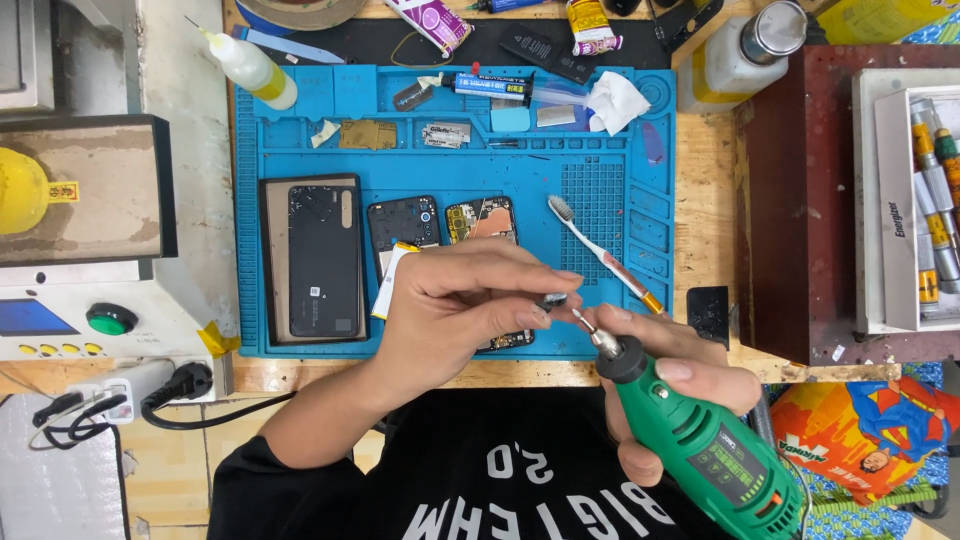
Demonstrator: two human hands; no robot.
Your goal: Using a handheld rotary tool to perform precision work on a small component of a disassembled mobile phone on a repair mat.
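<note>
My right hand [675,385] grips a green handheld rotary tool [700,440], its metal tip pointing up-left. My left hand [465,305] pinches a small dark part [556,298] between fingertips, right at the tool's tip [585,322]. Both hands hover over the front edge of a blue silicone work mat [300,110]. Under my left hand lie opened phone halves: a dark back frame [403,222] and a board-side body [482,218], partly hidden. A toothbrush [600,255] lies diagonally just right of my fingers.
A dark phone panel [318,258] rests on the mat's left. A squeeze bottle [250,68], glue tube [490,86], tissue [615,100] and small parts sit at the mat's back. A machine with a green button [110,320] stands left; a dark red box [800,200] and tool tray [915,200] stand right.
</note>
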